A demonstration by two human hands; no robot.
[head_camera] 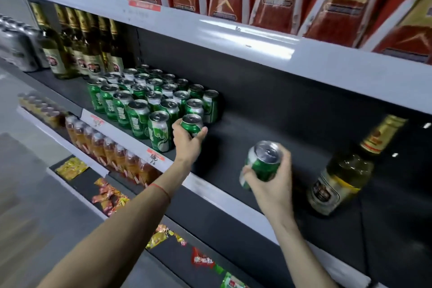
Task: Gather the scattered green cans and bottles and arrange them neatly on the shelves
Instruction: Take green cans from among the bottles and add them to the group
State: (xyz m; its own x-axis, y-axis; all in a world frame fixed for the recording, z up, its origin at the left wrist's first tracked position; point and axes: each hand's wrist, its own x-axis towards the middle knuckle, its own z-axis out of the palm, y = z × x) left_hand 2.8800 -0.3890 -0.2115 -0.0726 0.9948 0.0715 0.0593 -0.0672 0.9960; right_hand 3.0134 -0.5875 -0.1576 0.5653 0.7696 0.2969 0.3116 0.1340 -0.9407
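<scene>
Your right hand (268, 184), nearest you, grips a green can (263, 163) tilted above the shelf's (233, 138) front edge, fingers wrapped round its lower half, likely ready to stand it next. Your left hand (187, 141) reaches further, fingers curled round another can (192, 124) at the right front corner of the block of cans (149, 98), probably extending the front row. A lone bottle (343, 175) stands well apart to the right.
</scene>
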